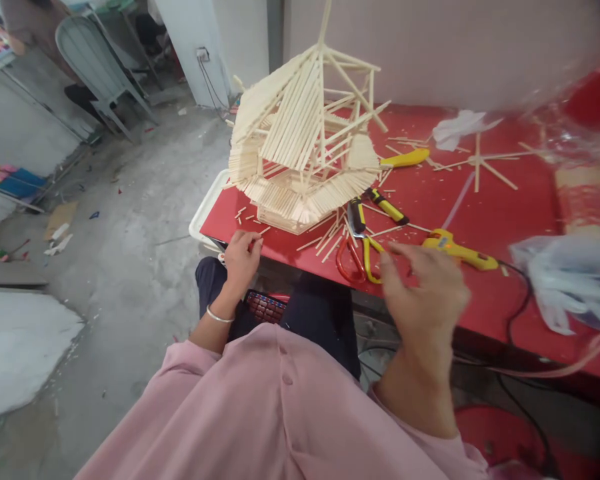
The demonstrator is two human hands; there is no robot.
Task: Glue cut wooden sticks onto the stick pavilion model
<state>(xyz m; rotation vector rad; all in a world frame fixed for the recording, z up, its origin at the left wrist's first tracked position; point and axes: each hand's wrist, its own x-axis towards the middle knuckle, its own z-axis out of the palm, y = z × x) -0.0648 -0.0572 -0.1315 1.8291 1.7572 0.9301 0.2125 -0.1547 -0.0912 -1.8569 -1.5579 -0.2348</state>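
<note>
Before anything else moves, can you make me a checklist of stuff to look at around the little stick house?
1. Stick house standing upright on the red table: ok.
2. Roof covered all round: not ok; the right side shows open frame.
3. Table free of loose sticks: not ok; they're scattered in front of the house.
4. Glue gun lying on the table: ok.
5. Glue gun's tip away from the right hand: cannot tell; the hand hides that end.
6. Stick in the left hand's grip: cannot tell; a short one is at the fingertips.
</note>
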